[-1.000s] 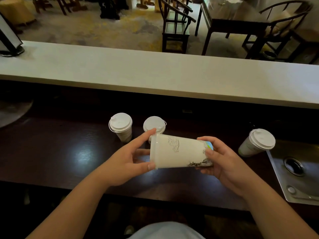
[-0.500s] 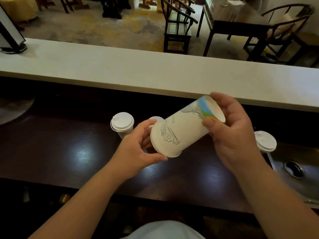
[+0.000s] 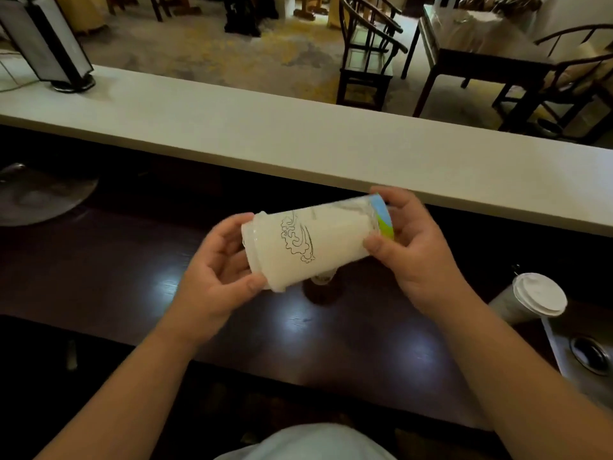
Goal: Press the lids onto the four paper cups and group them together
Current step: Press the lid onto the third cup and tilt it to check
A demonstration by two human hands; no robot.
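A white paper cup [image 3: 318, 240] with a cloud drawing lies nearly sideways in the air between both hands, above the dark wooden counter [image 3: 132, 277]. My left hand [image 3: 219, 270] grips its lidded end at the left. My right hand [image 3: 414, 247] holds its blue-green base at the right. Below the held cup, a small part of another cup [image 3: 323, 278] shows. A lidded white cup [image 3: 530, 298] stands at the right by the sink. The other cups are hidden behind my hands and the held cup.
A pale raised ledge [image 3: 298, 144] runs across behind the counter, with a slanted display stand [image 3: 46, 44] at its left end. A steel sink [image 3: 590, 353] sits at the right edge. Chairs and tables stand beyond the ledge.
The held cup has tipped from steeply tilted back to nearly sideways. My view has shifted left, so the two lidded cups behind it are now covered.
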